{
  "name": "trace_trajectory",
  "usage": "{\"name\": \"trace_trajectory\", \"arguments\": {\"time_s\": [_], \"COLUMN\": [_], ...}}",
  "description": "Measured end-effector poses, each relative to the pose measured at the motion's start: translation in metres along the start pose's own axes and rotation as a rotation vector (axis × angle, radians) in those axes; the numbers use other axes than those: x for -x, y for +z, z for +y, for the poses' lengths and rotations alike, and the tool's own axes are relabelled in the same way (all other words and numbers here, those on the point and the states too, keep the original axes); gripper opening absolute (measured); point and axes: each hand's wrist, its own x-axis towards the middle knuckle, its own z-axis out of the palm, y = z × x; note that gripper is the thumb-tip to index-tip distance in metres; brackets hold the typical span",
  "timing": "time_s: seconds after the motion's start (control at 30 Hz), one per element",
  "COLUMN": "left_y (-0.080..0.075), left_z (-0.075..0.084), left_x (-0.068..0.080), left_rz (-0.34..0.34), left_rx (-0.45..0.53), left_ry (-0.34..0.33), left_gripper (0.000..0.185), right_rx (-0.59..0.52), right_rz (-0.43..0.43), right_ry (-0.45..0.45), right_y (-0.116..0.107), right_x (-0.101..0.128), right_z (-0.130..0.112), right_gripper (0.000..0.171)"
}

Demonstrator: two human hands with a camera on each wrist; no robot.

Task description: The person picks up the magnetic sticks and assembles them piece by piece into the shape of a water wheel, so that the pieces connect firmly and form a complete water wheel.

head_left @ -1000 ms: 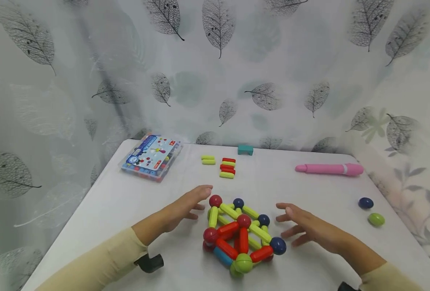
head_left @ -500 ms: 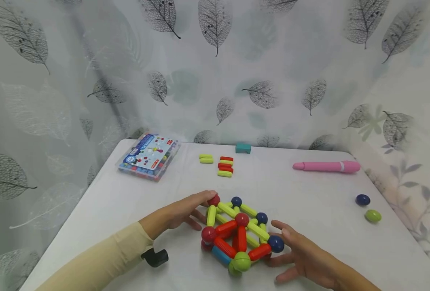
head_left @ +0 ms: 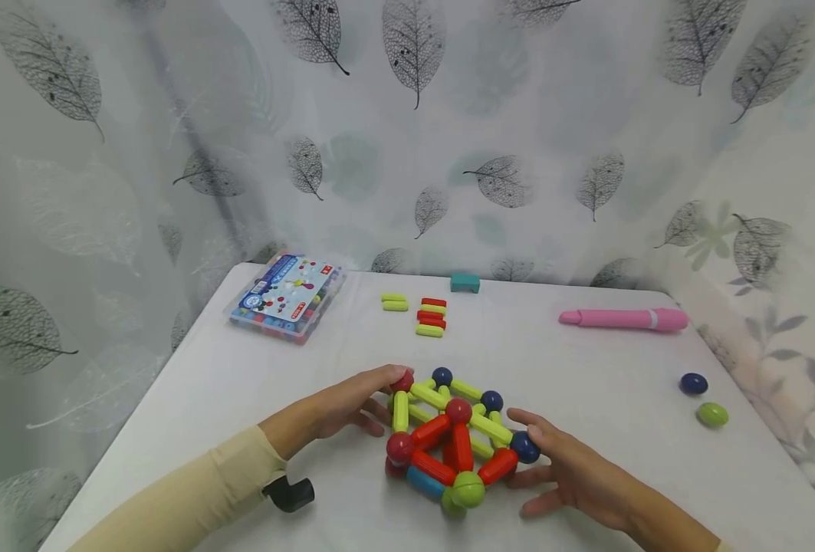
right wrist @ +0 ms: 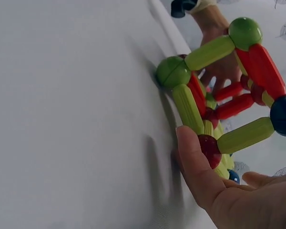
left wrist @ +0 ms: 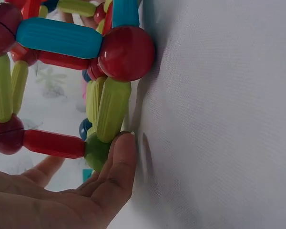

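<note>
Both hands are cupping the frame (head_left: pixel 451 441).
Left hand (head_left: pixel 343 400) and right hand (head_left: pixel 573 471) are flanking it, fingers straight, touching its end balls.

We are looking at a small staged recording corner, not a lived-in room. A pale curtain (head_left: pixel 407 138) printed with grey leaves is hanging on three sides of a white counter (head_left: pixel 586 368). Toys are lying on the counter: a boxed magnetic building set (head_left: pixel 286 297), loose rods (head_left: pixel 431 317), a pink marker (head_left: pixel 624 319). We are seeing no furniture beyond this.
</note>
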Motion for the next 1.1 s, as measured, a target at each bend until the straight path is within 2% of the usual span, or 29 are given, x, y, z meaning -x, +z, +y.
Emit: {"name": "trace_trajectory", "arguments": {"time_s": [0.17,0.4,0.5,0.73,0.97,1.1], "left_y": [-0.002,-0.005,-0.006,-0.005,-0.004,-0.002], "left_z": [0.003,0.002,-0.003,-0.013,-0.023,-0.028], "left_x": [0.008,0.016,0.018,0.024,0.027,0.029], "left_rz": [0.001,-0.005,0.003,-0.014,0.056,0.069], "left_rx": [-0.015,-0.037,-0.084,-0.221,-0.376,-0.430], "left_ry": [0.052,0.206,0.270,0.403,0.574,0.653], "left_gripper": [0.073,0.072,0.076,0.091,0.097,0.101], "right_rx": [0.121,0.395,0.502,0.695,0.902,0.960], "right_rz": [-0.042,-0.006,0.009,0.036,0.116,0.165], "right_ry": [-0.090,-0.262,-0.328,-0.472,-0.711,-0.753], "right_y": [-0.011,-0.027,-0.031,-0.035,-0.032,-0.028], "right_x": [-0.005,-0.001,-0.001,-0.003,-0.005,-0.004], "right_z": [-0.010,-0.025,-0.028,-0.023,-0.014,-0.010], "right_gripper": [0.074,0.070,0.072,0.089,0.108,0.109]}}
